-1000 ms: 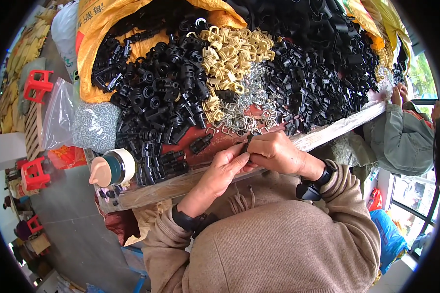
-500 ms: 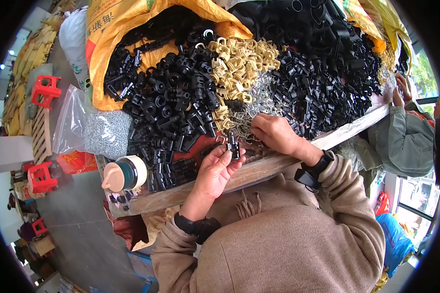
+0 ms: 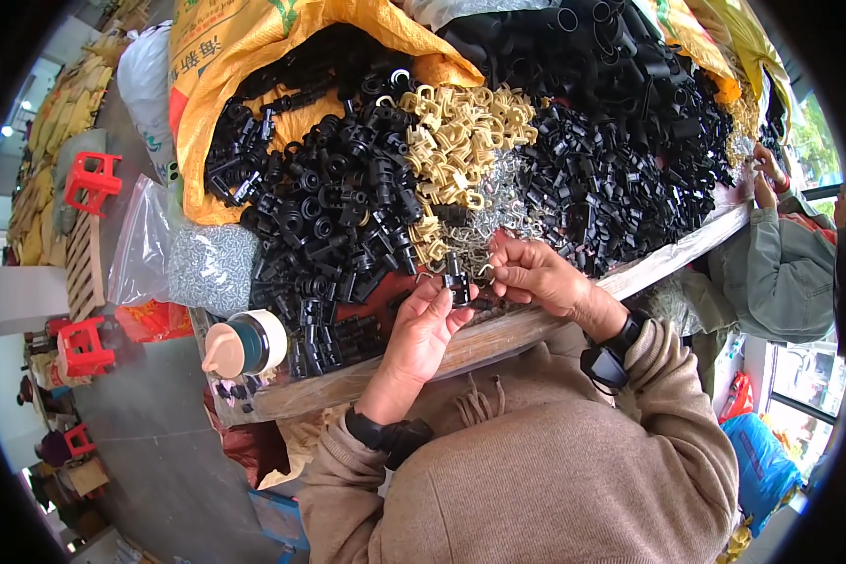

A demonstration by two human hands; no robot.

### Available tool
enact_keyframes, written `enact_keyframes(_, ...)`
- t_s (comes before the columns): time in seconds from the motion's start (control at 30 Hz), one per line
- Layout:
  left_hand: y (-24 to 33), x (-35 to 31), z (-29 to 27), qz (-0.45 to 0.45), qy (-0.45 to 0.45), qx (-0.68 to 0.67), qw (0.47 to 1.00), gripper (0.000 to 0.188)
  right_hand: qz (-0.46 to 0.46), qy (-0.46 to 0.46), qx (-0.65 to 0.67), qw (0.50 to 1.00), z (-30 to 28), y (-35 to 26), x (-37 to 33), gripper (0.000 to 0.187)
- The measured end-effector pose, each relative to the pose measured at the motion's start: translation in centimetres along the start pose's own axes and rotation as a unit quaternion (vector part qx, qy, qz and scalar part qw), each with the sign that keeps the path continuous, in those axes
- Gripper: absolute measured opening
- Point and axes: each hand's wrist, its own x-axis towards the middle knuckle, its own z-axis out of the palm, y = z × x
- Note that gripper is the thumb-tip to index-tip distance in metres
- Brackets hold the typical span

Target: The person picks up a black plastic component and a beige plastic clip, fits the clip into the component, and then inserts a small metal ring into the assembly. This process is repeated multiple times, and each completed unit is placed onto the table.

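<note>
Above the near edge of the table, my left hand (image 3: pixel 417 336) grips a small black plastic fitting (image 3: pixel 455 285) upright between thumb and fingers. Just to its right, my right hand (image 3: pixel 547 282) pinches a thin bent metal clip (image 3: pixel 486 271), its hooked end pointing toward the fitting but apart from it. Beyond my hands lies a heap of silvery metal clips (image 3: pixel 500 202). Cream-coloured plastic clips (image 3: pixel 446 141) are piled behind it. Ring-shaped and tubular black fittings (image 3: pixel 324 202) spread to the left, small black pieces (image 3: pixel 597 174) to the right.
An open orange woven sack (image 3: pixel 190 132) stands at the back left. A clear bag of screws (image 3: pixel 212 268) and a pink-lidded cup (image 3: pixel 265 340) are at the table's left. Red stools (image 3: pixel 92 183) stand on the floor. Another person (image 3: pixel 785 268) works at the far right.
My right hand has come away from the metal clip heap toward the fitting, with a bent metal clip now visible in its fingers. My left hand keeps its hold on the fitting.
</note>
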Motion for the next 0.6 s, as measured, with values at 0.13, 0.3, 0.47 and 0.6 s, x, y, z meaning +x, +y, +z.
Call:
enact_keyframes(0.13,-0.10,0.17,0.26,-0.002,-0.003,0.008,1.000,0.021,0.016,-0.020,0.001,1.000,-0.07,0.31,-0.17,0.009)
enact_keyframes(0.3,-0.42,0.27,0.22,-0.005,-0.027,0.004,1.000,0.021,0.023,-0.033,0.003,0.999,-0.02,0.56,-0.35,0.011)
enact_keyframes(0.47,-0.30,0.29,0.20,-0.002,-0.040,0.002,0.999,0.022,0.015,-0.060,-0.038,0.997,0.08,0.46,-0.55,0.014)
enact_keyframes(0.6,-0.32,0.30,0.23,0.000,-0.048,-0.001,0.999,0.022,0.012,-0.078,-0.067,0.995,0.21,0.51,-0.73,0.015)
